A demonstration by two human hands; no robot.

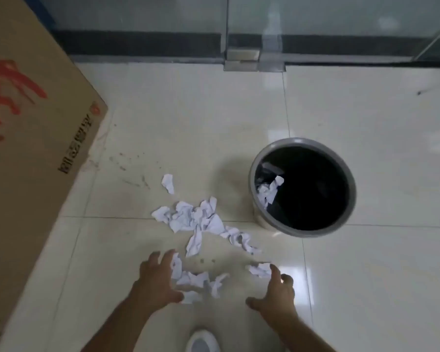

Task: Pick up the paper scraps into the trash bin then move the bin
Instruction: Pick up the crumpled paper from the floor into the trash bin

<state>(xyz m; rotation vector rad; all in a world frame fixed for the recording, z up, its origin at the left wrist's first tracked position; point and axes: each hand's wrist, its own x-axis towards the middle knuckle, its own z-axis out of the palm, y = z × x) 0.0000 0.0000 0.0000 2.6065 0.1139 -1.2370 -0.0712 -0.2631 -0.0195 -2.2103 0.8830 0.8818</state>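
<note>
Crumpled white paper scraps lie scattered on the tiled floor. The biggest heap (193, 218) sits mid-floor, a single scrap (168, 182) lies beyond it, and a small cluster (198, 282) lies between my hands. My left hand (155, 283) is spread open, its fingers touching the left side of that cluster. My right hand (277, 292) is spread open too, its fingertips at a small scrap (259, 270). The round grey trash bin (254, 171) stands to the right of the heap, lined in black, with some paper (268, 190) inside against its left wall.
A large cardboard box (31, 138) with red print stands along the left. A glass wall with a metal door fitting (241, 59) runs across the far side. A white shoe toe (202, 341) shows at the bottom edge. Pale tiles (381, 262) extend right of the bin.
</note>
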